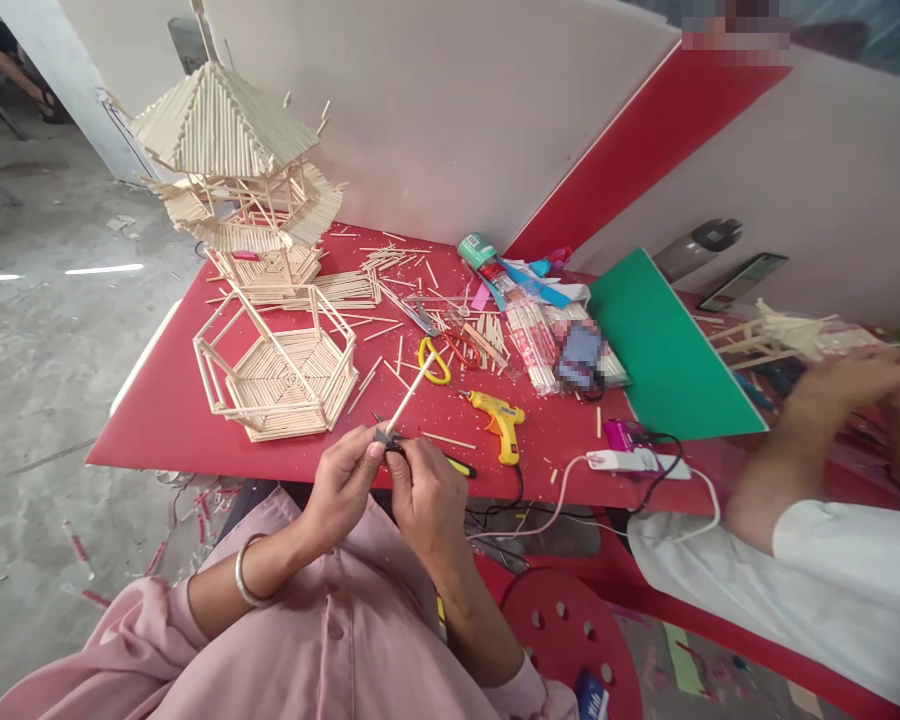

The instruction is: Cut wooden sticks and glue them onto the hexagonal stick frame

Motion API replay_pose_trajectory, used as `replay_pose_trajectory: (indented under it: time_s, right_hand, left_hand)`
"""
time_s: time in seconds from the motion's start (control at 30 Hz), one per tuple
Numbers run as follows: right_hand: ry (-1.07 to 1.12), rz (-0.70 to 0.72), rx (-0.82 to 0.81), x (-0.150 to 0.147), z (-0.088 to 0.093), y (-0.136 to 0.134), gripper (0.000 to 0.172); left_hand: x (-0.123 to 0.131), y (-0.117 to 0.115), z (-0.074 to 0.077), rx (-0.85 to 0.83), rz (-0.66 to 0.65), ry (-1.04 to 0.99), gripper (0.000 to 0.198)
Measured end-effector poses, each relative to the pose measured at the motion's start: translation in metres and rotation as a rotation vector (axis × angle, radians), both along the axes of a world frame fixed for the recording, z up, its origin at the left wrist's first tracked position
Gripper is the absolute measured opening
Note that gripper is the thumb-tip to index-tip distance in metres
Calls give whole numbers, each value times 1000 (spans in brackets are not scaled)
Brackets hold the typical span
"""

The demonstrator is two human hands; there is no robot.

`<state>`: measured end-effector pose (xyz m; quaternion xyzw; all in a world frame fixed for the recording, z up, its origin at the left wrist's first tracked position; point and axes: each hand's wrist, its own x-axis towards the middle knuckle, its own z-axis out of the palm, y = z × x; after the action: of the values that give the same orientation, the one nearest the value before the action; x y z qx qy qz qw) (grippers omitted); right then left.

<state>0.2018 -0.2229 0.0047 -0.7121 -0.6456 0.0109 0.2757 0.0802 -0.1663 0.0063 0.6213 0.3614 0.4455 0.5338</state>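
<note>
My left hand (343, 482) pinches a thin wooden stick (410, 397) that points up and away from me. My right hand (425, 492) is closed on a small dark cutter (387, 438) whose jaws meet the stick's near end; a yellow-tipped handle (461, 467) pokes out beside it. Both hands hover over the near edge of the red table (165, 420), just in front of a hexagonal stick frame (277, 372).
A tall stick pagoda (236, 170) stands at the back left. Loose sticks, yellow-handled scissors (435, 360), a yellow glue gun (501, 418), stick packets (532, 335), a green sheet (664, 350) and a power strip (630, 460) lie on the table. Another person's arm (817, 440) works at right. A red stool (570, 640) stands below.
</note>
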Motion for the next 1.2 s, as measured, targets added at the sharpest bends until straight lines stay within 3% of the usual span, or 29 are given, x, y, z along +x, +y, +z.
replay_pose_trajectory:
  time_s: [0.27,0.47,0.67,0.73,0.87,0.93,1.03,1.2]
  right_hand:
    - [-78,-61,54,-1,0,0,38]
    - [68,17,-5,0,0,0,37]
    - [-20,-67,19,0,-3,-2,39]
    - [71,-58,-11,2,-1,-2,39]
    - [497,68,-115,14,6,-4,32]
    - [637,29,-100,20,10,-6,31]
    - [667,-103,9,21,14,-5,26]
    - [679,-37,26,14,20,-7,25]
  left_hand:
    - [1,-1,0,-83,33,3,39]
    - [1,-1,-3,-64,20,2,37]
    - [2,-1,0,-145,36,-18,40]
    - [2,-1,0,-198,-3,-52,42]
    - [3,3,-6,-405,-62,-220,41]
    - [4,4,-11,-486,-35,-268,41]
    - [4,3,-12,-482,-16,-300,32]
    - [-5,-1,10,-372,-113,-291,28]
